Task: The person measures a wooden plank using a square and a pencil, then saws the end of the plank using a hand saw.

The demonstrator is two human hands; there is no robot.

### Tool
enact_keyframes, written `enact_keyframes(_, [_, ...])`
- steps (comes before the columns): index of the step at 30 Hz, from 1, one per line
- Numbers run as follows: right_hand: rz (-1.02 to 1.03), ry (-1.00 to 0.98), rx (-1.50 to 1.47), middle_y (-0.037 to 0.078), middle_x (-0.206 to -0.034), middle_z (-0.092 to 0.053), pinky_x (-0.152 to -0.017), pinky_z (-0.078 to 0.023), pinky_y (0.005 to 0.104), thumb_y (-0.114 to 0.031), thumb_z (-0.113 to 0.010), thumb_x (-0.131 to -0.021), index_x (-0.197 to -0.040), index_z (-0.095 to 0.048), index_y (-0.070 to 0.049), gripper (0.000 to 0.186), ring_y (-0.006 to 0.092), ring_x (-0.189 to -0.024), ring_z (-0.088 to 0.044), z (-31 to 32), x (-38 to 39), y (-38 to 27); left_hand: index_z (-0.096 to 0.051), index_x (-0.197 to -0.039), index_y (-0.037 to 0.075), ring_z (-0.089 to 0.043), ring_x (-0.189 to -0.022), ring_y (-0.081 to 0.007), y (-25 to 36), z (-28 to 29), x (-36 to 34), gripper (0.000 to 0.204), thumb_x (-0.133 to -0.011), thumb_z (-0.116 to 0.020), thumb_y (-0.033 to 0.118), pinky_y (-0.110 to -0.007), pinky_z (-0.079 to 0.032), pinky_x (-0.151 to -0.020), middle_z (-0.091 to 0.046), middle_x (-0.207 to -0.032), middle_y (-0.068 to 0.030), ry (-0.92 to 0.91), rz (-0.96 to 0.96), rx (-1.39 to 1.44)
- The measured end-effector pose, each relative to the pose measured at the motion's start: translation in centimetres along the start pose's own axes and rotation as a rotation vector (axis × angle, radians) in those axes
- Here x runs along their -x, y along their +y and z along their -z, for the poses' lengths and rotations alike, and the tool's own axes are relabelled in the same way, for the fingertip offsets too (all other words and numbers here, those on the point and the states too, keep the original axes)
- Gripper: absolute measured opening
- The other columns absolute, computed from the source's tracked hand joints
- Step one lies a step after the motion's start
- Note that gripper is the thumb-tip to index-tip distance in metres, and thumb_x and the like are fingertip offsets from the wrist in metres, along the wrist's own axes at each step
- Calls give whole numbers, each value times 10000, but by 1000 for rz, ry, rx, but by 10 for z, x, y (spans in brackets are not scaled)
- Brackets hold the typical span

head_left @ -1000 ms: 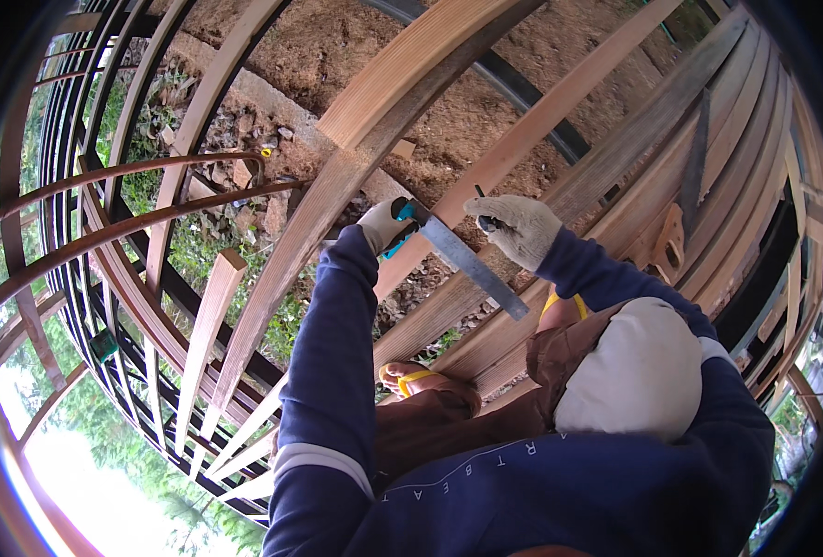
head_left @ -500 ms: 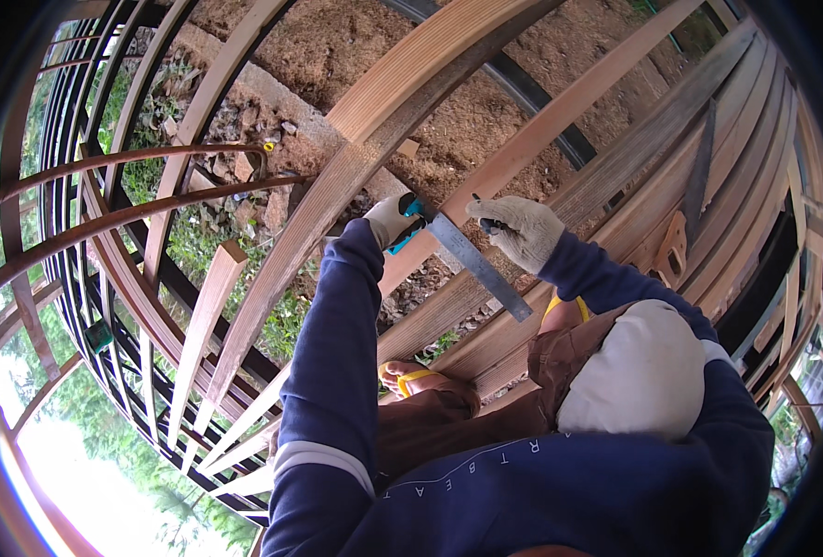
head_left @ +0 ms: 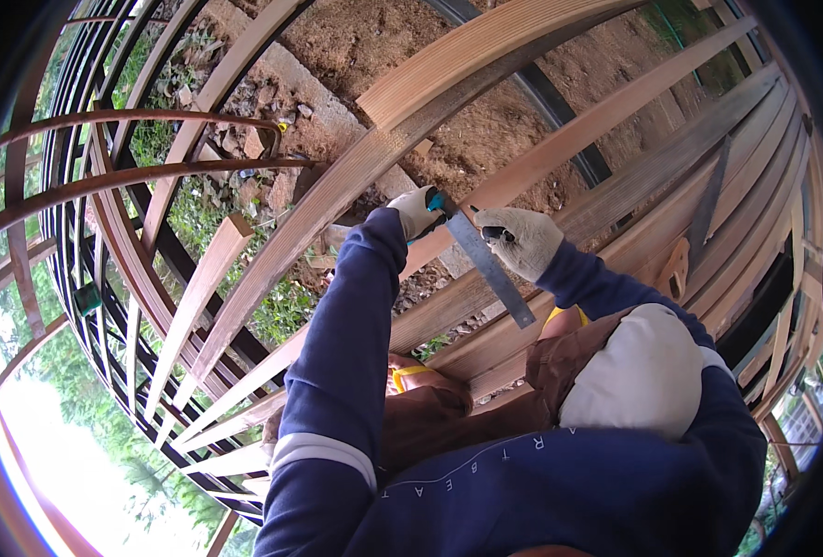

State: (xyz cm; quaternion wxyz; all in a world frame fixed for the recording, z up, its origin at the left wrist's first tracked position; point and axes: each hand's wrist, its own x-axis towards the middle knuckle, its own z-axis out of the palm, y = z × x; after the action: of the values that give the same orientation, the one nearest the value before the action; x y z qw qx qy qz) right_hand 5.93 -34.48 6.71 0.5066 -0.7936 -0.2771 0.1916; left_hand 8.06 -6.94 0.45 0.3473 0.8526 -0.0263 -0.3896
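My left hand (head_left: 415, 212), in a pale work glove, grips the teal handle of a try square (head_left: 491, 271). The square's metal blade slants down to the right, across a reddish board (head_left: 560, 153) and over the timbers nearer me. I cannot tell if the blade lies flat on the wood. My right hand (head_left: 529, 245), also gloved, is closed round a dark pen-like marker (head_left: 495, 232), only parts of which show between the fingers. Its thin tip points up and left, close to the square's handle end.
A thick beam (head_left: 356, 172) crosses the reddish board at the left. A handsaw with a wooden handle (head_left: 674, 269) rests on stacked planks at the right. Curved rusty bars (head_left: 161, 171) reach in from the left. Below the timbers lie soil, stones and weeds; my sandalled feet are close by.
My left hand and the square's handle have shifted slightly right, nearer my right hand, and the blade stands steeper. The right hand, still closed on the marker, has barely moved. The surroundings have shifted in view.
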Motion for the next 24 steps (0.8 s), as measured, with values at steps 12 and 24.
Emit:
enact_keyframes(12, [-9, 57, -47, 175, -1199, -731, -959, -572, 383, -43, -660, -947, -1246, -680, -13, 300, 322, -1094, -718, 0, -5, 3, -670, -1136, 94, -721, -753, -239, 4, -2, 4, 275, -927, -683, 272, -399, -562, -689, -745, -909, -101, -9, 109, 61])
enact_keyframes(24, [-23, 57, -25, 169, -1191, -737, -971, -565, 371, -24, -638, -960, -1251, -687, -16, 296, 302, -1113, -713, -3, -4, 7, -667, -1182, 69, -711, -923, -326, -4, 0, -1, 337, -906, -694, 263, -436, -540, -807, -743, -1017, -170, -48, 68, 74])
